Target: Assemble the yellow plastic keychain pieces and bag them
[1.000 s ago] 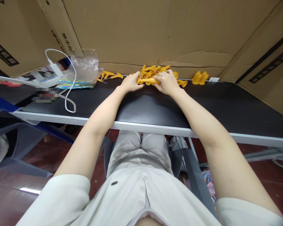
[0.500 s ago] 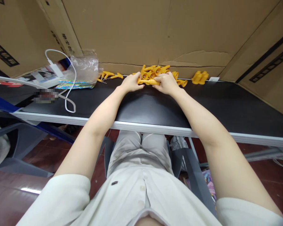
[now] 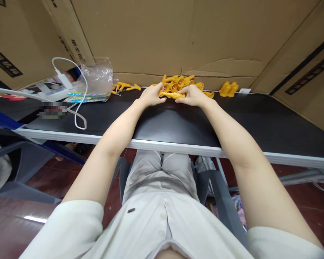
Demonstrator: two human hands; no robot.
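At the far edge of the black tabletop, a long yellow plastic piece [image 3: 173, 95] lies crosswise between my two hands. My left hand [image 3: 152, 95] pinches its left end between thumb and fingers. On the other end are the closed thumb and fingers of my right hand [image 3: 193, 95]. Directly behind the piece is a pile of yellow plastic parts [image 3: 180, 82], several with round hollow mouths facing me. Its lower part is hidden by my hands. To the left lie small yellow T-shaped handles [image 3: 122, 85], some with metal spirals.
Two yellow hollow parts [image 3: 229, 89] stand upright at the right, beside a small white block [image 3: 244, 91]. A clear plastic bag [image 3: 97, 77], colourful packets [image 3: 88, 97] and a white cable [image 3: 85, 82] occupy the left. Cardboard walls [image 3: 156, 39] enclose the black tabletop [image 3: 175, 126].
My right hand has shifted slightly right, and the yellow piece has moved a little the same way. My left hand has barely moved.
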